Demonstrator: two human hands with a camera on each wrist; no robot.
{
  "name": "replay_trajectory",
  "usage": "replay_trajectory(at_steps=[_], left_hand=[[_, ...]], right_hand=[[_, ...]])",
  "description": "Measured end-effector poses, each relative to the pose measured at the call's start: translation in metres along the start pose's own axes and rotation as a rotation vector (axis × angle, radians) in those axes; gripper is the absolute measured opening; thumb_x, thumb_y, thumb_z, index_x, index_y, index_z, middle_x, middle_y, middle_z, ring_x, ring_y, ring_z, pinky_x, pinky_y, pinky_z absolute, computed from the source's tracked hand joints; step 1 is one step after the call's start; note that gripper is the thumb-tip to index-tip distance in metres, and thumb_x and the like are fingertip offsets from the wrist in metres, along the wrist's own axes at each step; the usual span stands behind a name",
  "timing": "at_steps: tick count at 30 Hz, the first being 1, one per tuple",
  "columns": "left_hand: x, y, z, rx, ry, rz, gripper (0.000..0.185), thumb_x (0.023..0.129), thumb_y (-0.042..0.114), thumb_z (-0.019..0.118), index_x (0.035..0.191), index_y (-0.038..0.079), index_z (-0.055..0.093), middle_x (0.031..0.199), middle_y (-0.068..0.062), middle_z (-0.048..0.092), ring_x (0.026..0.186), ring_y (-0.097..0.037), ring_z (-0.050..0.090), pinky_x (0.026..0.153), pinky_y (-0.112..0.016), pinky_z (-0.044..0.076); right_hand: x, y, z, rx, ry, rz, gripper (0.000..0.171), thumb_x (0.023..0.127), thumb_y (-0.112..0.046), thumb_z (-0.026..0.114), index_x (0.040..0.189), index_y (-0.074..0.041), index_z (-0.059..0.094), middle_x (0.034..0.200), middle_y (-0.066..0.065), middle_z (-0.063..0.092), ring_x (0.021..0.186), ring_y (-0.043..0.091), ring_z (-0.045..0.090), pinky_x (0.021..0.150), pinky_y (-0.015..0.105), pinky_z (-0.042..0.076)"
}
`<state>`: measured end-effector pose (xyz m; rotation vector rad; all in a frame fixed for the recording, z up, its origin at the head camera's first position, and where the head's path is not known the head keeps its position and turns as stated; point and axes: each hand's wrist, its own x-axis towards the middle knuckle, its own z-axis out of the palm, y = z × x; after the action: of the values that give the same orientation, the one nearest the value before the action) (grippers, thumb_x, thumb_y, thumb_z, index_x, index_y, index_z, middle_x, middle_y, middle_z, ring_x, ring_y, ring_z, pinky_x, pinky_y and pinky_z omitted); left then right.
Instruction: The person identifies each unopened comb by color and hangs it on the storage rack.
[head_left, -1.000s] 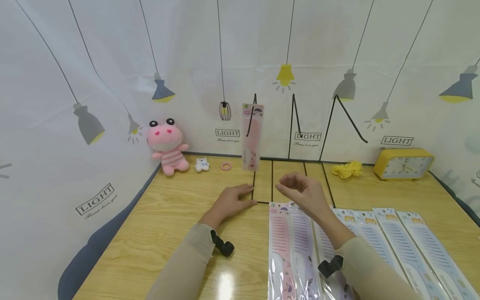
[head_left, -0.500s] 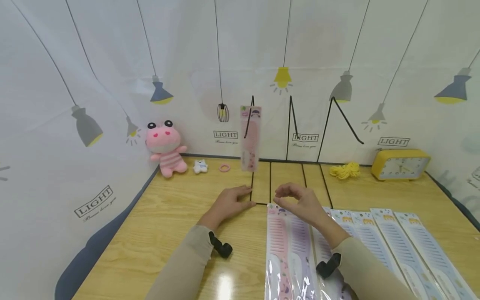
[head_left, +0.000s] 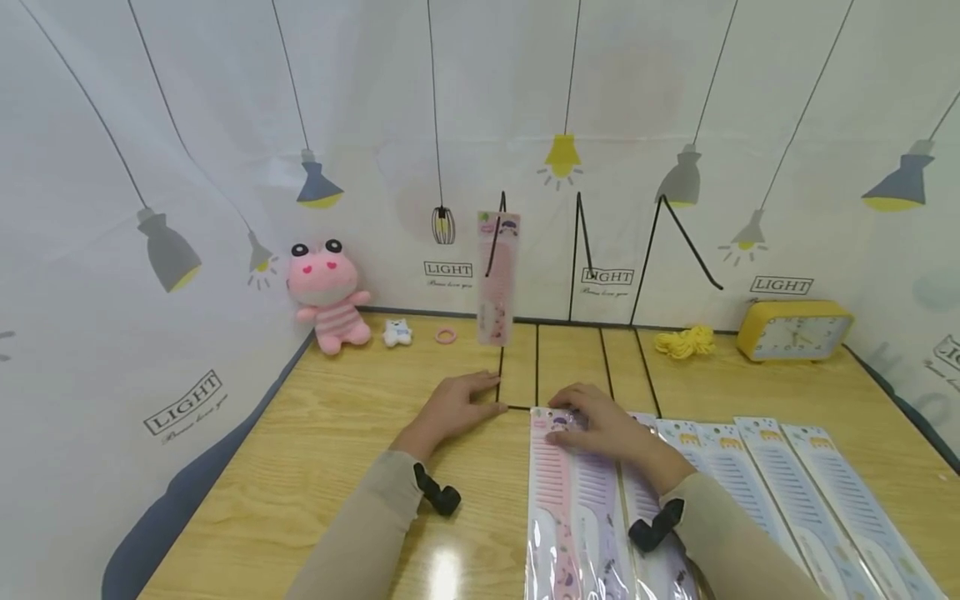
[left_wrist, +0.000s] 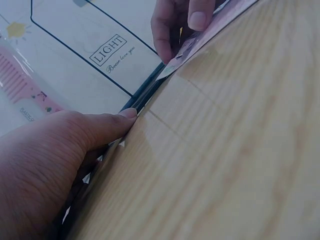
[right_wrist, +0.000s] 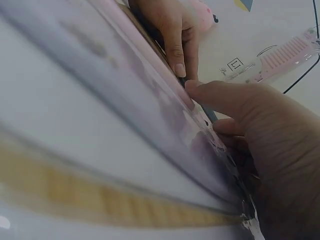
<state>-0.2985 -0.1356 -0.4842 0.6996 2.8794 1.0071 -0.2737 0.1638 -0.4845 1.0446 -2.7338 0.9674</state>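
In the head view my left hand [head_left: 456, 407] rests on the table, its fingertips and thumb at the left side of the black wire rack base [head_left: 517, 407]. My right hand [head_left: 600, 427] lies over the top ends of a packaged pink comb [head_left: 551, 492] and a packaged purple comb [head_left: 596, 500]. Its thumb is over the pink comb's card and its fingers are near the top edge; whether they grip it is not clear. Another packaged pink comb [head_left: 495, 283] hangs from the rack's left hook [head_left: 491, 250]. Two more hooks, the middle one [head_left: 586, 237] and the right one [head_left: 690, 242], hold nothing.
Several packaged blue combs [head_left: 817, 492] lie at the right. Along the back stand a pink plush toy [head_left: 333, 300], a small white bear [head_left: 397, 332], a pink ring [head_left: 446, 336], yellow yarn [head_left: 685, 342] and a yellow clock [head_left: 795, 331].
My right hand has come down from above the table onto the top of the pink and purple comb packages, its fingers spreading. The left hand stays at the rack base.
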Motion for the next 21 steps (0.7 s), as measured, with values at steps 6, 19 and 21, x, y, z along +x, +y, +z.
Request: replay_trajectory(at_steps=[6,19,21], left_hand=[[-0.0003,-0.0038,0.0028,0.009,0.003,-0.005,0.060,0.092,0.052,0.069,0.143,0.022,0.059,0.151,-0.002,0.049,0.140,-0.024,0.044,0.118,-0.043,0.032],[0.0008,0.0002,0.0013,0.003,0.009,0.006,0.058,0.093,0.048,0.069,0.143,0.019,0.059,0.152,-0.003,0.049,0.141,-0.025,0.044,0.118,-0.045,0.031],[0.0005,0.0011,0.0010,0.004,0.009,0.010,0.058,0.093,0.047,0.070,0.142,0.018,0.059,0.151,-0.004,0.049,0.141,-0.026,0.044,0.118,-0.045,0.031]], right_hand=[[-0.0005,-0.0010,0.0013,0.001,-0.024,0.035,0.051,0.084,-0.051,0.078,0.122,-0.019,0.067,0.128,-0.002,0.057,0.126,0.025,0.049,0.109,0.052,0.040],[0.0010,-0.0037,-0.0008,0.002,-0.013,0.041,0.051,0.085,-0.050,0.078,0.121,-0.016,0.067,0.125,-0.001,0.058,0.123,0.026,0.051,0.107,0.052,0.043],[0.0010,-0.0048,-0.0013,-0.006,-0.012,0.043,0.052,0.085,-0.048,0.079,0.123,-0.014,0.066,0.125,0.001,0.057,0.123,0.027,0.051,0.106,0.052,0.043]])
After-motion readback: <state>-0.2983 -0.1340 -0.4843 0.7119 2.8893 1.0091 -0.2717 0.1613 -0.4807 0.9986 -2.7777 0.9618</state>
